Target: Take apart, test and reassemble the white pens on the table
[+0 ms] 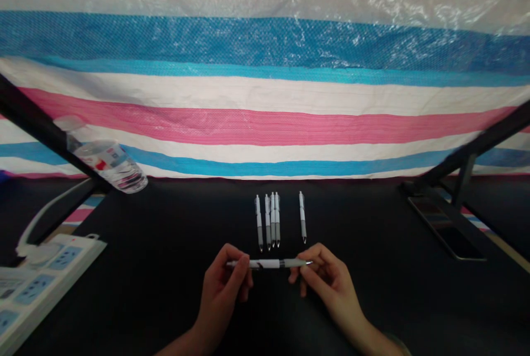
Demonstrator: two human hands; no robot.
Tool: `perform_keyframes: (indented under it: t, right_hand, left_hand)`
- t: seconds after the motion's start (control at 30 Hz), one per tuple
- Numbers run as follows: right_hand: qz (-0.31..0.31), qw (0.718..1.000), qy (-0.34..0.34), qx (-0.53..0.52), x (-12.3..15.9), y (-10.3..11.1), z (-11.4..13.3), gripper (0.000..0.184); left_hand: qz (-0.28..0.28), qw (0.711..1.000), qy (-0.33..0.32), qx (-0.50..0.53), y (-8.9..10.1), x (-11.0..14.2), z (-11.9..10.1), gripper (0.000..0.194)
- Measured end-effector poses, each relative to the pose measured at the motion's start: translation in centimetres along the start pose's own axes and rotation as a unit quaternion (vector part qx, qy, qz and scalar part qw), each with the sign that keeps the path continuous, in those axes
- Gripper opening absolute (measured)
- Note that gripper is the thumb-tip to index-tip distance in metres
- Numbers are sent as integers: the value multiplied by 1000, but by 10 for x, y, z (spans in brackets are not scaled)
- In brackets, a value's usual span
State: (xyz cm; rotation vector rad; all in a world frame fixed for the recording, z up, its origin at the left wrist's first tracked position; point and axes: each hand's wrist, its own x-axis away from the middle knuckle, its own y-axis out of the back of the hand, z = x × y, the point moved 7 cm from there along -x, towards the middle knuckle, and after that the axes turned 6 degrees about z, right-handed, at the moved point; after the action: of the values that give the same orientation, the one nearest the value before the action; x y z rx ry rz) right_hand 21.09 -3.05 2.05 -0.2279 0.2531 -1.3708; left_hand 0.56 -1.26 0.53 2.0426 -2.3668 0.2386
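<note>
Between my two hands a white-and-grey ballpoint pen (271, 263) lies level, its metal tip pointing right. My left hand (226, 284) is closed on the pen's clip end, thumb in front. At the tip end, the fingers of my right hand (329, 279) pinch the pen near its point. Beyond my hands, several pens of the same kind lie on the black table with tips toward me: a loose group (272, 221) in the middle, and a single pen (302, 217) a little to the right.
A white power strip (53, 273) with a plugged-in cable lies at the left. Behind it a clear plastic bottle (114, 165) leans by a black bar. A phone (445, 229) lies at the right near another bar. A striped sheet (265, 124) hangs behind the black table (165, 223).
</note>
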Motion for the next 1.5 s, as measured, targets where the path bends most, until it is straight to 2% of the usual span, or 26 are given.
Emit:
perform_keyframes:
  t: [0.4, 0.67, 0.83, 0.93, 1.13, 1.2, 1.33, 1.43, 1.5]
  right_hand:
    - [-25, 998, -37, 52, 1, 3, -10, 32]
    - [27, 980, -125, 152, 5, 2, -29, 60]
    - [18, 992, -81, 93, 1, -3, -17, 41]
    - [1, 992, -83, 98, 1, -1, -16, 38]
    - [32, 979, -80, 184, 1, 0, -14, 45]
    - [35, 983, -73, 167, 2, -2, -13, 39]
    - [0, 991, -59, 121, 1, 1, -14, 38]
    - [1, 986, -60, 158, 1, 2, -13, 31]
    - [19, 979, -62, 192, 1, 1, -12, 38]
  left_hand:
    - [-6, 1000, 3, -6, 2, 1, 0, 34]
    - [-8, 1000, 9, 0, 1, 0, -2, 36]
    - [-3, 1000, 5, -1, 1, 0, 0, 35]
    - [-15, 1000, 3, 6, 3, 0, 1, 34]
    - [-12, 1000, 19, 9, 2, -1, 1, 35]
    - [-16, 1000, 17, 7, 2, -1, 0, 36]
    - [-27, 1000, 12, 7, 4, -2, -1, 34]
    - [-25, 1000, 14, 11, 4, -2, 0, 35]
    - [-24, 999, 19, 15, 4, -2, 1, 35]
